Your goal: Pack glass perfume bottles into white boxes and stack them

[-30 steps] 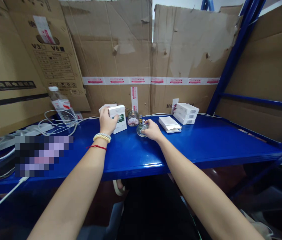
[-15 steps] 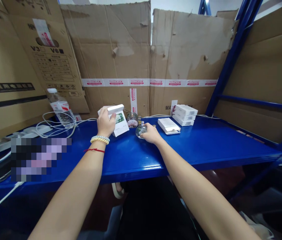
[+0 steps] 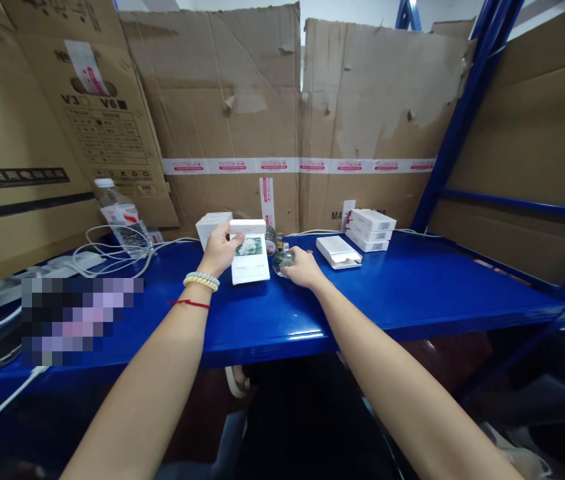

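My left hand (image 3: 221, 248) grips a white box (image 3: 251, 263) with a picture of white flowers on its front, holding it nearly upright over the blue table. My right hand (image 3: 302, 267) has its fingers closed around a small round glass bottle (image 3: 282, 262) resting low at the tabletop. Just behind the box stands another glass bottle (image 3: 271, 241), partly hidden by it. Small gold-coloured bottle tops (image 3: 279, 240) show between the two bottles. To the left, behind my left hand, sits a white carton (image 3: 208, 227).
An opened white box (image 3: 338, 252) lies right of my right hand, with a stack of white boxes (image 3: 371, 229) behind it. A water bottle (image 3: 125, 217), tangled white cable (image 3: 112, 250) and power strip (image 3: 62, 267) occupy the left. Cardboard sheets (image 3: 237, 120) wall the back.
My left hand has brought the white box to the right and slightly nearer, turning its flower front toward me. The white carton behind is now more exposed. My right hand stays on the glass bottle.
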`<state>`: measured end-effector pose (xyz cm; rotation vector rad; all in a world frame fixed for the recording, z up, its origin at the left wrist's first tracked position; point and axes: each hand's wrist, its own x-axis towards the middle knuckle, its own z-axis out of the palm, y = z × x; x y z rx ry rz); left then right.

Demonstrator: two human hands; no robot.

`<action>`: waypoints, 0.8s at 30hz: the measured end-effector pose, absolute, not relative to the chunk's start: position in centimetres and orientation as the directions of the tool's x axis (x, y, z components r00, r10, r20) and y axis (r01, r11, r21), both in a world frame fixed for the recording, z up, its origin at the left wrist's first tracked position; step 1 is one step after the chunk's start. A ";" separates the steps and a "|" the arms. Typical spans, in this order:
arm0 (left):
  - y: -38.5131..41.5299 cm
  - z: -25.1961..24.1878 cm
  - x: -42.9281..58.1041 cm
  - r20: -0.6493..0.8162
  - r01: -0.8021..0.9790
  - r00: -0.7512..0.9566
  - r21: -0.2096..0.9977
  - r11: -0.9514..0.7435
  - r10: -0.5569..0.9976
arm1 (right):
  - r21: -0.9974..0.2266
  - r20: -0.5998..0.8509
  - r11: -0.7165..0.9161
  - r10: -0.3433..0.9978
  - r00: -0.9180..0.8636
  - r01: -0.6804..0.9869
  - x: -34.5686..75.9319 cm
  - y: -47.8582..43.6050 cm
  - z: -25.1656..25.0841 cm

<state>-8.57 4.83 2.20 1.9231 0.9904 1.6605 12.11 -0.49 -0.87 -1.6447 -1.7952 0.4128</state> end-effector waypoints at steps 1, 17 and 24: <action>5.0 2.1 -8.6 0.686 0.255 0.044 0.695 -0.672 0.726 | -0.626 0.257 0.153 0.966 0.017 0.765 12.1 -0.6 -0.8; 4.4 2.4 -8.6 0.740 0.224 0.130 0.627 -0.746 0.660 | -0.663 0.245 0.087 0.964 0.106 0.744 12.2 -0.6 -0.8; 4.0 2.5 -8.6 0.526 -0.040 0.084 0.850 -0.525 0.846 | -0.642 0.274 0.104 0.957 0.100 0.759 12.3 -0.6 -0.8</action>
